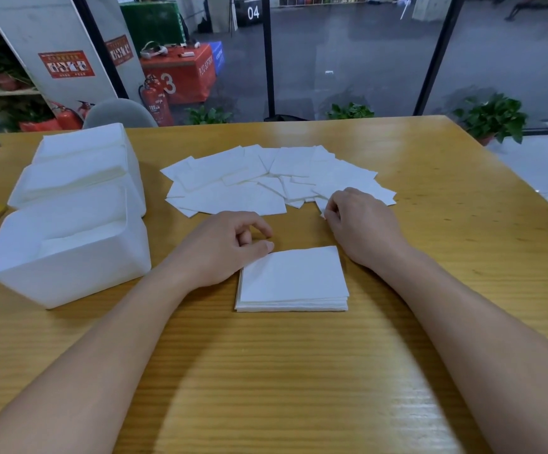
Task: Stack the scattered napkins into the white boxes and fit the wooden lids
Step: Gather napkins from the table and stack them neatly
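Two hands: left hand loosely curled by napkin stack, right hand pinching scattered napkin.

Both hands loosely curled, forearms extended.

Even, bright overhead light is cast on the yellow wooden counter, where pale glare and soft forearm shadows are seen. Edges are bowed by wide-angle distortion; the background is dimmer.
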A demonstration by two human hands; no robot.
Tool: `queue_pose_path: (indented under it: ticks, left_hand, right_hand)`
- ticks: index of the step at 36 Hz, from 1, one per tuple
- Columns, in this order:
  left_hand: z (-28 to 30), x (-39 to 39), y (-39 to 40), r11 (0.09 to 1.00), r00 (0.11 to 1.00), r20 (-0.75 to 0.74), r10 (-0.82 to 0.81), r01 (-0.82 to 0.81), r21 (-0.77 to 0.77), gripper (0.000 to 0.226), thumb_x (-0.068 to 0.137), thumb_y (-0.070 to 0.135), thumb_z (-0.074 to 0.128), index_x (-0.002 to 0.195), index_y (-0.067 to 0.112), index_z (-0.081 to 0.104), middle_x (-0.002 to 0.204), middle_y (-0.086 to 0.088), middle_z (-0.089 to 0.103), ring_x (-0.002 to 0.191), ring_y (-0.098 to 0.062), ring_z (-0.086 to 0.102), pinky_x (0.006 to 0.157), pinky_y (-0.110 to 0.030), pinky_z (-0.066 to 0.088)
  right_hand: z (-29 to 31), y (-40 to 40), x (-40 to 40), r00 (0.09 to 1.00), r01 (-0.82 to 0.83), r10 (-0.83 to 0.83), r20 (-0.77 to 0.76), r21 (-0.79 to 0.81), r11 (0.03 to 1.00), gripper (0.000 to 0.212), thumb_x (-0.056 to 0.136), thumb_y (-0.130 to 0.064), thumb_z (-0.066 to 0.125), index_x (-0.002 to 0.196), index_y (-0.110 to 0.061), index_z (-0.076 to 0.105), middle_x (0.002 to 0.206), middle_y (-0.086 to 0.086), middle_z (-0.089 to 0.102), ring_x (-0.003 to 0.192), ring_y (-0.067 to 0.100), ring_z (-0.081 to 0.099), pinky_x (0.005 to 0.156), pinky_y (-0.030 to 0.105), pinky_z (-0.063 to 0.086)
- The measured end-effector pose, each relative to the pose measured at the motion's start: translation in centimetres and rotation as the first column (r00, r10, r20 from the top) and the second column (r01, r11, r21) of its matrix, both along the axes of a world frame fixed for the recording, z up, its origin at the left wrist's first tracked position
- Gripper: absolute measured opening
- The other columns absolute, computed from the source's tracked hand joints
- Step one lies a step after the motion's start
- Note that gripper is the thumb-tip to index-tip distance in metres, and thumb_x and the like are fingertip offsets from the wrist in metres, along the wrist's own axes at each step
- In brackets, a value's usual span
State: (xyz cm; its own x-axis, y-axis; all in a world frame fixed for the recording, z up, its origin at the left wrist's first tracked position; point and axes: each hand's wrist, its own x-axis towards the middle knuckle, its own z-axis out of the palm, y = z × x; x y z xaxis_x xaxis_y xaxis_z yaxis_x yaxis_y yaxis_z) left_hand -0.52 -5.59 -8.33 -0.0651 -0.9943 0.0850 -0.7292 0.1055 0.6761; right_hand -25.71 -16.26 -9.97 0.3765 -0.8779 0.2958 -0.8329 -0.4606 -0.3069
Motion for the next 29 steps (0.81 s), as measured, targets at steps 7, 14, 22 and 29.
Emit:
queue_pose_path:
  ticks: [7, 14, 22, 29]
  left_hand:
    - [0.0, -0.1, 0.0, 1.0, 1.0, 0.002, -0.003, 0.003, 0.009, 0.01, 0.099, 0.044, 0.076, 0.108, 0.043, 0.073, 0.073, 0.002, 0.066, 0.061, -0.005, 0.052, 0.065, -0.033, 0.046]
    - [0.0, 0.1, 0.0, 1.0, 1.0, 0.016, -0.004, 0.004, 0.009, 0.011, 0.099, 0.045, 0.076, 0.109, 0.043, 0.073, 0.074, 0.002, 0.065, 0.06, -0.005, 0.052, 0.064, -0.032, 0.044]
    - [0.1, 0.0, -0.1, 1.0, 1.0, 0.03, -0.007, 0.006, 0.016, 0.01, 0.1, 0.046, 0.075, 0.11, 0.045, 0.073, 0.076, 0.001, 0.066, 0.061, -0.005, 0.052, 0.063, -0.03, 0.043]
    - [0.1, 0.0, 0.0, 1.0, 0.999, 0.038, -0.004, 0.003, 0.012, 0.011, 0.1, 0.047, 0.075, 0.11, 0.045, 0.073, 0.076, 0.003, 0.067, 0.062, -0.006, 0.054, 0.064, -0.033, 0.045]
  right_hand:
    - [0.2, 0.8, 0.1, 0.959, -0.278, 0.268, 0.094, 0.107, 0.955, 0.014, 0.106, -0.027, 0.061, 0.093, -0.026, 0.062, 0.094, -0.012, 0.061, 0.086, 0.013, 0.059, 0.074, 0.039, 0.05]
    - [0.4, 0.5, -0.2, 0.891, -0.335, 0.293, 0.345, 0.066, 0.94, 0.012, 0.103, -0.016, 0.071, 0.108, -0.026, 0.075, 0.101, -0.014, 0.067, 0.084, 0.006, 0.061, 0.073, 0.019, 0.045]
    - [0.1, 0.3, -0.4, 0.975, -0.223, 0.224, -0.007, 0.07, 0.972, 0.049, 0.101, -0.059, 0.063, 0.146, -0.04, 0.064, 0.169, -0.009, 0.038, 0.155, 0.023, 0.026, 0.124, 0.047, 0.017]
    - [-0.3, -0.1, -0.3, 0.964, -0.232, 0.244, -0.108, 0.118, 0.966, 0.061, 0.103, -0.068, 0.049, 0.154, -0.034, 0.054, 0.169, -0.011, 0.039, 0.155, 0.023, 0.029, 0.126, 0.049, 0.022]
